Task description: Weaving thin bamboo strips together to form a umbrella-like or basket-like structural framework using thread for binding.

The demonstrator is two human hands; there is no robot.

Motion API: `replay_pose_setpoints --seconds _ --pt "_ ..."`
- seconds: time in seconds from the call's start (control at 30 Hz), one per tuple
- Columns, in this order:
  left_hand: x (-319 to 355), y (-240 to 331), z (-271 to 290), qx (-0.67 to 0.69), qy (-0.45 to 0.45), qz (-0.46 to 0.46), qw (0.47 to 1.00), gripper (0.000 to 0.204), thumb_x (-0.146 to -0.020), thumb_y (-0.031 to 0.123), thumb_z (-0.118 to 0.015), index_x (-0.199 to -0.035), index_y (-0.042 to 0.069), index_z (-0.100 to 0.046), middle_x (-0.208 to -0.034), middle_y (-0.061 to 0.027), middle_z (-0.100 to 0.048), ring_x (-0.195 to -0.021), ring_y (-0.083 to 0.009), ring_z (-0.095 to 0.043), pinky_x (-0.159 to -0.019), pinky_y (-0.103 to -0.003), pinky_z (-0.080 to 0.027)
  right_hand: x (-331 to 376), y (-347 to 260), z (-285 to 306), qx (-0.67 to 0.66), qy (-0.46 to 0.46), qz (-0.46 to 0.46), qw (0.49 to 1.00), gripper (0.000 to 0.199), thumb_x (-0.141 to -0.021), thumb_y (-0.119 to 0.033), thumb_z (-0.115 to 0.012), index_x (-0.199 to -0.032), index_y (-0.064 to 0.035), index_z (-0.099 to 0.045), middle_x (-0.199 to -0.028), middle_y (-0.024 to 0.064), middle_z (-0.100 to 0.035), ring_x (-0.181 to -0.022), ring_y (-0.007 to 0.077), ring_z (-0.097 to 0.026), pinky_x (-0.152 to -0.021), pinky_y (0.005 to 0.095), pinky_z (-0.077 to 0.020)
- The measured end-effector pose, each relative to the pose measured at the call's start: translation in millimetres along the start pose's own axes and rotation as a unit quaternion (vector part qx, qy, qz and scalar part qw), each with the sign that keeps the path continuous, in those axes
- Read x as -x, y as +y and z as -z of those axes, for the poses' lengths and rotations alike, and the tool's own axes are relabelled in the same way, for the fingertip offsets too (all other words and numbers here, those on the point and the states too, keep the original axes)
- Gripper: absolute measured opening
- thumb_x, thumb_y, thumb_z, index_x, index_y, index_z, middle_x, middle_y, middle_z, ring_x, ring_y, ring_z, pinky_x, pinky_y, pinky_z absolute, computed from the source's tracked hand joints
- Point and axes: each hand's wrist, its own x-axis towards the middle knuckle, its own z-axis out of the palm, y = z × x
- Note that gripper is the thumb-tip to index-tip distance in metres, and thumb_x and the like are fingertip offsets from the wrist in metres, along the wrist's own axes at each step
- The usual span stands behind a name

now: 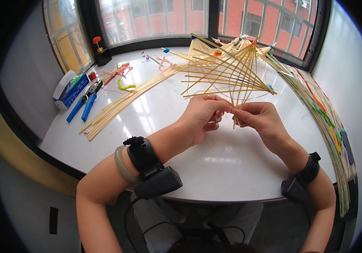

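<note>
A lattice of thin bamboo strips (236,81) stands over the table in front of me, its strips crossing and gathering into pointed corners. An orange tie (254,43) binds the top corner, and a light blue tie (270,87) the right one. At the lowest corner, my right hand (260,121) pinches the gathered strip ends between thumb and fingers. My left hand (204,116) is closed at the same corner, thumb and index fingertips against the strips. Short ends (235,123) poke out below the fingers. Whether a tie lies under my fingertips is hidden.
Loose bamboo strips (130,99) lie left of centre. Beyond them are blue-handled pliers (89,107), a blue-and-white box (72,92) and a yellow pipe cleaner (126,85). Long strips (316,109) line the right edge. Tied bamboo shapes (200,48) stand by the window.
</note>
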Motion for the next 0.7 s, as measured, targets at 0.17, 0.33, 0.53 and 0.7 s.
replay_pose_setpoints --seconds 0.17,0.33,0.53,0.7 --pt "0.9 -1.2 0.3 -0.005 -0.005 -0.007 1.0 0.006 -0.075 0.011 -0.061 -0.08 0.009 -0.061 -0.063 0.006 -0.046 -0.057 -0.0031 -0.04 -0.05 -0.02 -0.031 1.1 -6.2 2.2 0.063 0.003 -0.03 0.998 0.024 -0.081 -0.024 -0.061 -0.082 -0.0009 -0.065 -0.07 0.0026 -0.062 -0.066 0.0075 -0.056 -0.062 0.0211 -0.043" --pt "6.7 3.4 -3.7 -0.009 0.028 0.004 1.0 0.011 -0.076 0.012 -0.061 -0.086 0.009 -0.06 -0.07 0.0045 -0.048 -0.063 -0.0044 -0.043 -0.055 -0.02 -0.035 0.8 -6.4 6.9 0.044 0.07 -0.064 0.994 0.023 -0.082 -0.025 -0.059 -0.084 -0.0034 -0.065 -0.075 0.0038 -0.064 -0.069 0.0087 -0.06 -0.063 0.0217 -0.044" --pt "-1.9 -3.0 4.4 0.066 0.207 -0.054 0.975 0.024 -0.078 0.012 -0.061 -0.101 0.01 -0.056 -0.09 0.0011 -0.054 -0.077 -0.0088 -0.048 -0.063 -0.022 -0.042 -0.8 -6.4 9.1 0.048 0.095 -0.067 0.992 0.022 -0.083 -0.026 -0.058 -0.084 -0.0047 -0.065 -0.075 0.0032 -0.065 -0.07 0.0076 -0.06 -0.064 0.0223 -0.0419" --pt "2.2 0.3 2.3 0.037 0.171 -0.118 0.978 0.016 -0.077 0.017 -0.065 -0.092 0.01 -0.061 -0.088 0.002 -0.059 -0.076 -0.0084 -0.049 -0.068 -0.024 -0.045 -0.2 -7.2 9.4 0.07 0.1 -0.044 0.992 0.023 -0.083 -0.027 -0.057 -0.083 -0.0055 -0.065 -0.073 0.0016 -0.064 -0.067 0.006 -0.058 -0.062 0.0221 -0.0373"
